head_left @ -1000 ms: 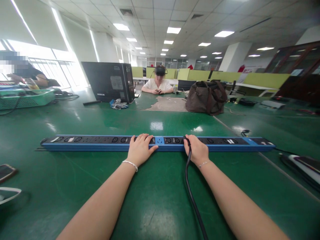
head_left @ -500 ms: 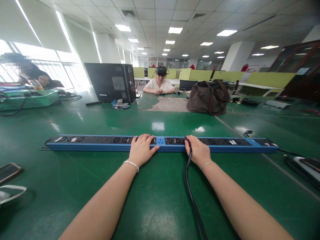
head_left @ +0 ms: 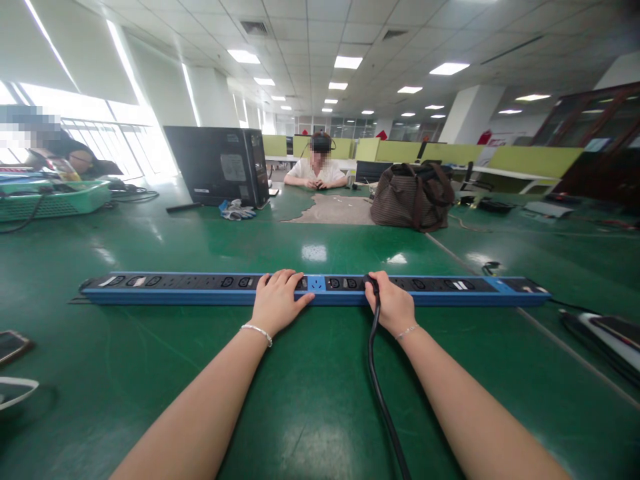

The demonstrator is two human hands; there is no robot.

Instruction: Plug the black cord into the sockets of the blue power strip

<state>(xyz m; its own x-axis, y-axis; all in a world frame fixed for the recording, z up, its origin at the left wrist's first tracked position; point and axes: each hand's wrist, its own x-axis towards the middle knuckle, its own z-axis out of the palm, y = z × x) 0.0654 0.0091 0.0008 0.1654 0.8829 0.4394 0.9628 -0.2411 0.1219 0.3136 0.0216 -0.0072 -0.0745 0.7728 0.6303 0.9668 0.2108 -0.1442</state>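
A long blue-and-black power strip (head_left: 315, 284) lies across the green table, its socket face up. My left hand (head_left: 280, 300) grips it left of the blue socket in its middle, fingers over the top and thumb along the near edge. To the right of that socket, my right hand (head_left: 393, 303) is closed around a black plug (head_left: 371, 283) at the strip's face. The plug's front end is hidden, so I cannot tell how deep it sits. Its thick black cord (head_left: 376, 380) runs down toward me.
A black computer case (head_left: 215, 167) stands behind, with gloves (head_left: 237, 210) beside it. Farther right sits a brown bag (head_left: 413, 197). A green basket (head_left: 75, 200) is at left, a phone (head_left: 14, 345) near the left edge. Two people sit beyond the table.
The whole view has shifted slightly to the left. Both hands keep their places on the strip and plug, with no other clear movement.
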